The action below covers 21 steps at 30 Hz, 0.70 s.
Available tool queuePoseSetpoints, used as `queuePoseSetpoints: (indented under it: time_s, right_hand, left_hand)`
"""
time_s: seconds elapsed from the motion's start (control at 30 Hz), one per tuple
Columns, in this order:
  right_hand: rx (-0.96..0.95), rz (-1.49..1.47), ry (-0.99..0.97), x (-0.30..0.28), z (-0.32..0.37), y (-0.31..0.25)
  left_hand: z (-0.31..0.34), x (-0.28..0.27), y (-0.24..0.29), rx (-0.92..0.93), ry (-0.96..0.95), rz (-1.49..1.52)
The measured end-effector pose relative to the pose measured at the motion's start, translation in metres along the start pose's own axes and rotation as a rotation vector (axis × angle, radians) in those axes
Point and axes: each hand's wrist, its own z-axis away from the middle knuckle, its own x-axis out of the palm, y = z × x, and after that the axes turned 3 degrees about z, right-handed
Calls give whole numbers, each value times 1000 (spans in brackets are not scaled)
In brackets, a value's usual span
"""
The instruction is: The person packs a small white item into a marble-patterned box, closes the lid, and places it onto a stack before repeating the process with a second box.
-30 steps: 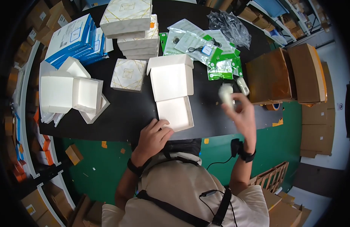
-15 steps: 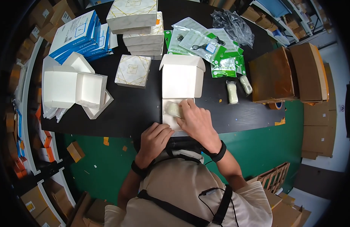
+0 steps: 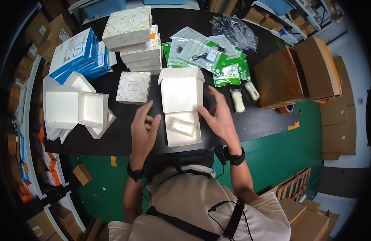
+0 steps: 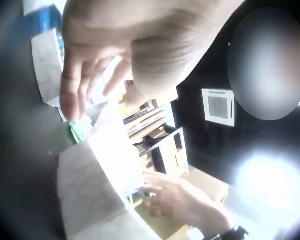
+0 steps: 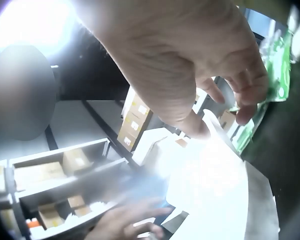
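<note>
An open white box [image 3: 182, 94] lies with its lid folded back, and a plastic-wrapped pale item [image 3: 182, 127] rests at a slant in its lower half. Left of the box, the left hand [image 3: 143, 130] hovers with fingers spread, holding nothing. The right hand [image 3: 222, 120] is at the box's right side, fingers extended and empty. In the right wrist view, the right hand's [image 5: 190, 65] thumb is at the edge of the bright white box [image 5: 215, 185]; contact is unclear. The left wrist view shows the left hand [image 4: 125, 45] above the table, fingers apart.
Two wrapped pale items [image 3: 237, 100] lie right of the box. Behind are green-and-clear packets [image 3: 209, 56], stacked marbled boxes [image 3: 129, 28] and a single marbled box [image 3: 133, 87]. Blue-white boxes [image 3: 73, 52] and open white boxes [image 3: 63, 106] stand left; brown cartons [image 3: 281, 78] stand right.
The right hand has let go of the wrapped item inside the box and moved right. The left hand has left the box's front edge and moved to its left side, fingers now spread.
</note>
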Motion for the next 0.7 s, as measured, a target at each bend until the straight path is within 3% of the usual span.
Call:
queuePoseSetpoints:
  time_s: [0.07,0.13,0.23,0.4,0.7]
  right_hand:
    - [10,-102,-65,7,-3,8]
    - [41,-296,-216,10,-5,11]
    - [20,-311,-189,6,-1,13]
    - [-12,-164,-222,-17,15,-12]
    - [-154,-93,-203,-28,49,-7]
  left_hand:
    - [-18,5,-10,-159,-67,127]
    - [-28,10,-6,-158,-89,172]
    - [-29,17,4,-181,-129,264]
    - [-14,14,22,-107,-122,187]
    - [33,2,13,103,-196,-46]
